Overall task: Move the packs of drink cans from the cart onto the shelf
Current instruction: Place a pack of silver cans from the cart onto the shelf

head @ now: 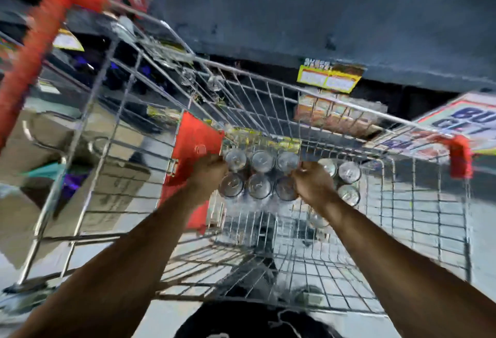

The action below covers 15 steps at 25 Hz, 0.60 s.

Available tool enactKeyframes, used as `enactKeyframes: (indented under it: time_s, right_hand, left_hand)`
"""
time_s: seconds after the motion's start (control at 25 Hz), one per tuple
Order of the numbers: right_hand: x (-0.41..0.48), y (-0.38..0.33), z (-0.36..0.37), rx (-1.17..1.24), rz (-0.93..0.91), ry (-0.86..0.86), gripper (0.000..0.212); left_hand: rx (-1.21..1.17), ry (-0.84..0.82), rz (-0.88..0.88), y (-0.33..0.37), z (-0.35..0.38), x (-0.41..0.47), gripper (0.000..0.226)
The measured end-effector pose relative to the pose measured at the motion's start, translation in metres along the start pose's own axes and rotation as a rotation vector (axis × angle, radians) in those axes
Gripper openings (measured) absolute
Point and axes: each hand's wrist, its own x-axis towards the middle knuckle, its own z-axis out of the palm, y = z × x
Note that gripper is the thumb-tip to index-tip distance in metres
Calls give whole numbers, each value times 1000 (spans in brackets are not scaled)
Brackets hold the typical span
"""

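Note:
A wire shopping cart (281, 101) fills the middle of the blurred head view. Inside it a shrink-wrapped pack of drink cans (259, 174) shows its silver tops in two rows. My left hand (208, 171) grips the pack's left end, beside the cart's red flap (194, 144). My right hand (312, 182) grips the pack's right end. More cans (347, 179) lie in the cart just right of my right hand. The dark shelf (322, 15) rises beyond the cart's far rim.
A yellow price tag (328, 80) hangs on the shelf edge, with orange boxes (335, 115) below it. A red cart handle (40, 37) crosses the upper left. Cardboard boxes (88, 155) sit to the left outside the cart. A printed carton (467, 123) lies at far right.

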Motion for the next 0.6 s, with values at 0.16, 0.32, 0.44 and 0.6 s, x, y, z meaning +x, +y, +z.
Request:
enactKeyframes:
  time_s: [0.16,0.32,0.44,0.6]
  right_hand:
    - [-41,-49,-69,123,-221,112,23]
    - [-58,-135,-147,364,-367,200,27]
    - [-46,-209,-184,467,-480,244,29]
    - [-16,-287,-191,397,-551,293,17]
  left_hand:
    - [-257,104,222,59,-21,-35,13]
    - [-430,122,458,164,-61,-67,26]
    - [-397,84,597,239,-103,-69,30]
    - [-365,240,602,304,-139,-33,31]
